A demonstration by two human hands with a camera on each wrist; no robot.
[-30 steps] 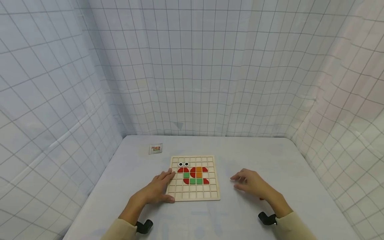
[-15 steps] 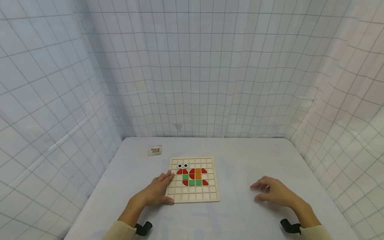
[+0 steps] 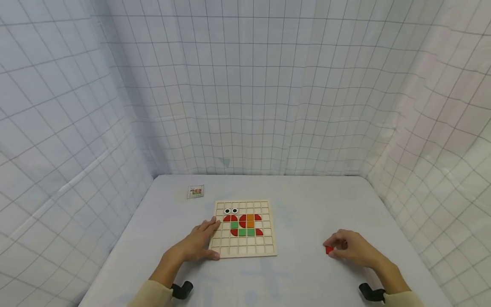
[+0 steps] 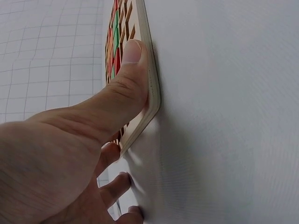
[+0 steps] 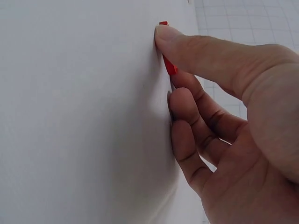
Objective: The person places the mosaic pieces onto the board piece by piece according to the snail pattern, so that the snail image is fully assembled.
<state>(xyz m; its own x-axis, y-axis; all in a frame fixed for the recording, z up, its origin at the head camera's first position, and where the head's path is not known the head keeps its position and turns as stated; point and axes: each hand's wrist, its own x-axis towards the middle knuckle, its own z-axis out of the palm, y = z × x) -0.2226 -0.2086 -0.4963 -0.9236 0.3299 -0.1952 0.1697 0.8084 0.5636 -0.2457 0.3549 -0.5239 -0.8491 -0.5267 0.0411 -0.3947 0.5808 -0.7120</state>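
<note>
A wooden grid board (image 3: 245,249) lies on the table, with red, green and orange tiles and two eye tiles set in its cells. My left hand (image 3: 196,243) rests on the board's left side, thumb over the near corner rim and fingers loosely spread along the left edge; the left wrist view shows the thumb (image 4: 124,84) lying on the rim. To the right, apart from the board, my right hand (image 3: 354,248) pinches a red tile (image 3: 328,249) between thumb and fingers, low at the tabletop. In the right wrist view the thumb partly covers this red tile (image 5: 170,66).
A small picture card (image 3: 195,192) with a coloured figure on a grid lies behind and left of the board. White gridded curtains (image 3: 245,106) surround the white table (image 3: 307,200) at the back and sides. Each wrist carries a black device (image 3: 182,290).
My right hand has moved right, away from the board, and now pinches a red tile. My left hand stays on the board's left edge.
</note>
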